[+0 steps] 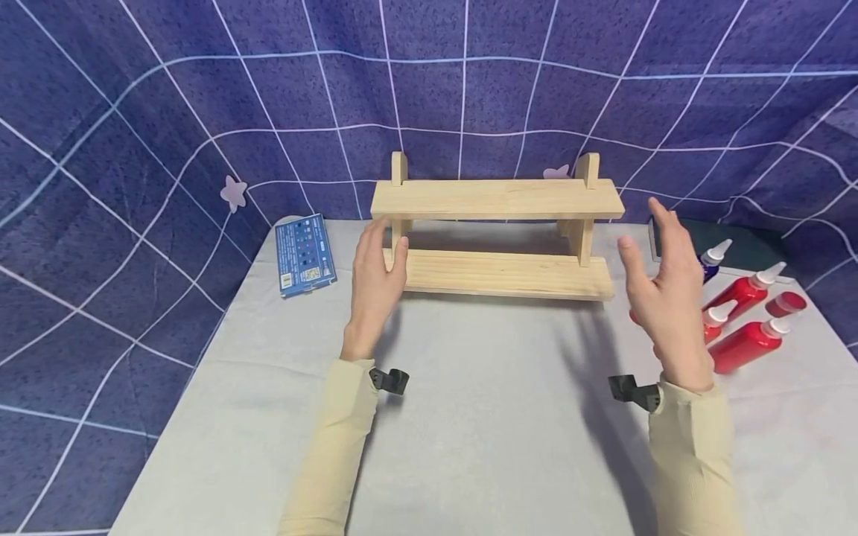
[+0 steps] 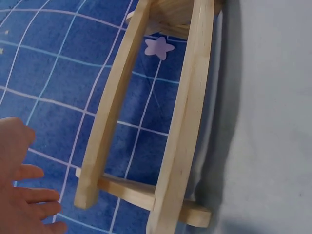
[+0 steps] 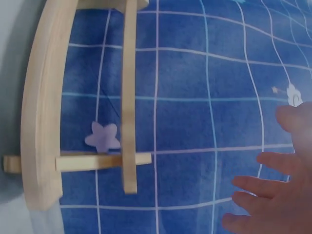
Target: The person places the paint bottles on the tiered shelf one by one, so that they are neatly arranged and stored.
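A two-tier wooden shelf (image 1: pixel 496 199) stands upright at the back of the table, its two boards joined by uprights near each end. My left hand (image 1: pixel 377 279) is at the shelf's left end with fingers spread; in the left wrist view that hand (image 2: pixel 29 190) shows a gap between it and the wood. Off the shelf's right end is my right hand (image 1: pixel 666 294), fingers extended and holding nothing. The right wrist view shows the right hand (image 3: pixel 273 180) apart from the shelf (image 3: pixel 44 107) too.
A blue printed box (image 1: pixel 304 254) lies back left on the pale tablecloth (image 1: pixel 482 417). Several bottles with white nozzles, including a red bottle (image 1: pixel 745 346), lie at right beside a dark flat panel (image 1: pixel 731 244). A blue gridded curtain (image 1: pixel 429 97) hangs behind.
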`<state>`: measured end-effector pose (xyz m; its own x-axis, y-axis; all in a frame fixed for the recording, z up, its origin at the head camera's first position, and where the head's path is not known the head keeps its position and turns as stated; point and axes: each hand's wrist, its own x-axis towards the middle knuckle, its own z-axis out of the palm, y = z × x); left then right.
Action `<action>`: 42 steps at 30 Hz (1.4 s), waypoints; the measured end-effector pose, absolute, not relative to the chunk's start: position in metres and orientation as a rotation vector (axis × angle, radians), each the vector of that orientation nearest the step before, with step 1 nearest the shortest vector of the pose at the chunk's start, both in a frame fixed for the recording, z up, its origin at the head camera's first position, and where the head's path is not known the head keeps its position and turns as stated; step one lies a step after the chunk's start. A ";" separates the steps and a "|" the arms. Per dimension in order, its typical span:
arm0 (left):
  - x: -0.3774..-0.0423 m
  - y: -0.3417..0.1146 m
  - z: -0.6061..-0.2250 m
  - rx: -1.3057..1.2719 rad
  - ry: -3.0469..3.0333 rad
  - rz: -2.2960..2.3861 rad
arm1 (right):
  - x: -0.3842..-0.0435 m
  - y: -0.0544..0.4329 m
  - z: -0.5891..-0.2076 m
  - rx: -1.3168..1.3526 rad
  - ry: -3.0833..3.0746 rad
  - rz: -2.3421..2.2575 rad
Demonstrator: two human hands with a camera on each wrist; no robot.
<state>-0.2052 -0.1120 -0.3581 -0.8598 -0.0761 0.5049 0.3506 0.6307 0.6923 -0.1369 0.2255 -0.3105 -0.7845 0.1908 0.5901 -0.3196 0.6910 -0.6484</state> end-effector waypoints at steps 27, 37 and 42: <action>-0.216 -0.156 -0.408 0.181 -2.395 -1.426 | -0.106 0.283 -0.320 -0.291 -2.054 1.156; -0.222 -0.154 -0.426 0.346 -2.416 -1.542 | -0.102 0.295 -0.327 -0.335 -1.997 1.264; -0.222 -0.153 -0.429 0.395 -2.436 -1.513 | -0.103 0.300 -0.331 -0.367 -2.027 1.246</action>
<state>-0.2216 -0.1528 -0.4292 -0.9330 -0.3539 0.0647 -0.0990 0.4252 0.8997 -0.1029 0.2997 -0.3314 -0.7016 0.5706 0.4267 -0.1230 0.4929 -0.8613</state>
